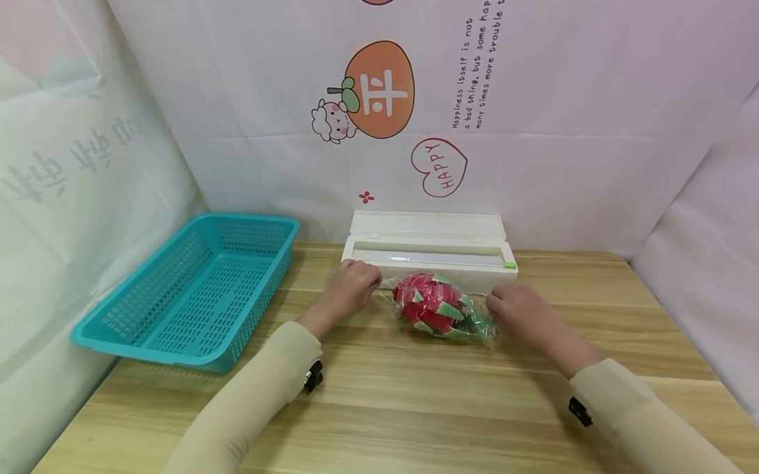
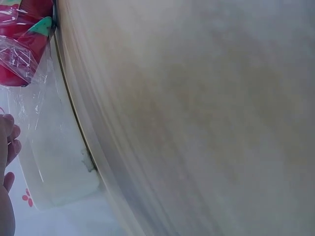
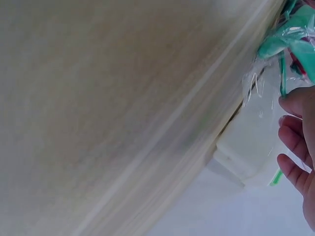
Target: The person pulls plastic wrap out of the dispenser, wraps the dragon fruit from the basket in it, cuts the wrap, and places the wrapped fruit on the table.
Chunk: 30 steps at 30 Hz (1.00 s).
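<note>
With the teal basket [image 1: 189,293] off to the left, the left hand [image 1: 349,286] and right hand [image 1: 516,308] each seem to pinch the cling film [image 1: 477,324] around the dragon fruit [image 1: 430,305] on the bench [image 1: 412,391] before the white dispenser [image 1: 429,249]; best keep it taut, pulling evenly.
</note>
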Available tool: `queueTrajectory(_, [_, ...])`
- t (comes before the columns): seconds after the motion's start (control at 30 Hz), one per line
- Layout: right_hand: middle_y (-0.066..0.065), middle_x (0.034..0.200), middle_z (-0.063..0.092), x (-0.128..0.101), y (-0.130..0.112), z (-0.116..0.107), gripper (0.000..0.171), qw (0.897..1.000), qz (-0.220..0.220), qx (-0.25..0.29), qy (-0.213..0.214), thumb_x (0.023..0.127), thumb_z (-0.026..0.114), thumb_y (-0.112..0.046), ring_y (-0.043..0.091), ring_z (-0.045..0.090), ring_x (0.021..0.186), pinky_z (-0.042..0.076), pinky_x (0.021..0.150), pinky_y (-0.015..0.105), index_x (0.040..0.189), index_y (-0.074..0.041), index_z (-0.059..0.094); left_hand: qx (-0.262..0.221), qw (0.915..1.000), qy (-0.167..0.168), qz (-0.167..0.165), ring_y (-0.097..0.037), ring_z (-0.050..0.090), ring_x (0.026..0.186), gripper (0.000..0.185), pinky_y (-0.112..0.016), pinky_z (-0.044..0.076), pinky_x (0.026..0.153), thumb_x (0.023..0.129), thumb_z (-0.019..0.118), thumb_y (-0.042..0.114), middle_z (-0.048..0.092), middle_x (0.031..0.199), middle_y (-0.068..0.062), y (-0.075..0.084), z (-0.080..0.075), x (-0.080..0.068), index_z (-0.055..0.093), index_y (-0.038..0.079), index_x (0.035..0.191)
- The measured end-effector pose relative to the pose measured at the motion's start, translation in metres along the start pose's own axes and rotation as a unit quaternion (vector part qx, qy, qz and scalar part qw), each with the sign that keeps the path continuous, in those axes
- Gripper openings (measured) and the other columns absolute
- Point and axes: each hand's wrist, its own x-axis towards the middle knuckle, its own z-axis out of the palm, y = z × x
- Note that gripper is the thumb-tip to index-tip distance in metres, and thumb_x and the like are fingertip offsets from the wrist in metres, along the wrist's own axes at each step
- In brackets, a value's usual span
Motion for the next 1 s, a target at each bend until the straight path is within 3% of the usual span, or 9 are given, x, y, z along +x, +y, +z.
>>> queueTrajectory(0.13, [0.005, 0.077, 0.057, 0.001, -0.007, -0.005, 0.019, 0.997, 0.037, -0.008, -0.07, 0.074, 0.077, 0.002, 0.021, 0.054, 0.066, 0.048, 0.059, 0.038, 0.078, -0.008, 0.061, 0.002, 0.9997, -0.009, 0.022, -0.02, 0.06, 0.079, 0.01, -0.036, 0.044, 0.076, 0.088, 0.067, 0.005, 0.064, 0.082, -0.001, 0.003, -0.004, -0.001, 0.061, 0.012, 0.082])
queueTrajectory(0.27, [0.003, 0.077, 0.057, 0.002, -0.007, -0.007, 0.018, 0.994, 0.05, -0.005, -0.093, 0.075, 0.076, 0.0, 0.02, 0.054, 0.066, 0.048, 0.06, 0.038, 0.078, -0.009, 0.061, -0.005, 0.9993, -0.022, 0.031, -0.02, 0.06, 0.083, 0.01, -0.036, 0.045, 0.076, 0.087, 0.069, 0.006, 0.064, 0.085, -0.001, 0.006, -0.007, -0.002, 0.061, 0.011, 0.084])
queueTrajectory(0.53, [0.004, 0.074, 0.055, -0.001, -0.002, -0.008, 0.023, 0.998, 0.037, 0.031, -0.028, 0.07, 0.077, 0.006, 0.02, 0.053, 0.063, 0.049, 0.056, 0.034, 0.08, -0.004, 0.06, -0.039, 0.999, -0.018, 0.008, -0.021, 0.058, 0.086, 0.006, -0.039, 0.046, 0.082, 0.084, 0.068, 0.008, 0.063, 0.089, -0.002, 0.005, -0.01, -0.002, 0.062, 0.009, 0.086])
queueTrajectory(0.7, [0.011, 0.087, 0.061, 0.001, -0.002, -0.011, 0.02, 0.996, 0.072, 0.052, -0.026, 0.08, 0.074, 0.0, 0.026, 0.06, 0.075, 0.054, 0.066, 0.04, 0.094, 0.001, 0.061, -0.107, 0.9934, -0.017, -0.039, -0.024, 0.059, 0.094, 0.014, -0.042, 0.046, 0.089, 0.087, 0.065, 0.008, 0.06, 0.099, -0.006, 0.008, -0.013, 0.001, 0.059, 0.005, 0.099])
queueTrajectory(0.77, [0.016, 0.097, 0.062, 0.005, -0.004, -0.014, 0.024, 0.991, 0.1, 0.07, -0.049, 0.086, 0.072, -0.008, 0.032, 0.062, 0.085, 0.054, 0.074, 0.045, 0.104, 0.003, 0.06, -0.134, 0.9888, -0.034, -0.057, -0.023, 0.059, 0.102, 0.025, -0.04, 0.045, 0.094, 0.091, 0.066, 0.016, 0.06, 0.109, -0.008, 0.012, -0.015, 0.004, 0.057, 0.003, 0.11])
queueTrajectory(0.87, [0.022, 0.117, 0.059, 0.011, -0.009, -0.016, 0.045, 0.977, 0.152, 0.113, -0.101, 0.093, 0.067, -0.027, 0.039, 0.057, 0.108, 0.047, 0.091, 0.054, 0.122, 0.005, 0.054, -0.166, 0.9806, -0.078, -0.07, -0.024, 0.054, 0.117, 0.052, -0.039, 0.04, 0.103, 0.091, 0.069, 0.034, 0.056, 0.128, -0.009, 0.02, -0.018, 0.01, 0.052, 0.003, 0.128])
queueTrajectory(1.0, [0.025, 0.138, 0.046, 0.018, -0.015, -0.014, 0.081, 0.955, 0.189, 0.165, -0.161, 0.088, 0.066, -0.05, 0.044, 0.041, 0.128, 0.033, 0.104, 0.059, 0.141, 0.005, 0.039, -0.192, 0.9715, -0.125, -0.061, -0.023, 0.044, 0.13, 0.081, -0.038, 0.034, 0.109, 0.082, 0.073, 0.049, 0.046, 0.143, -0.009, 0.03, -0.019, 0.016, 0.041, 0.005, 0.142])
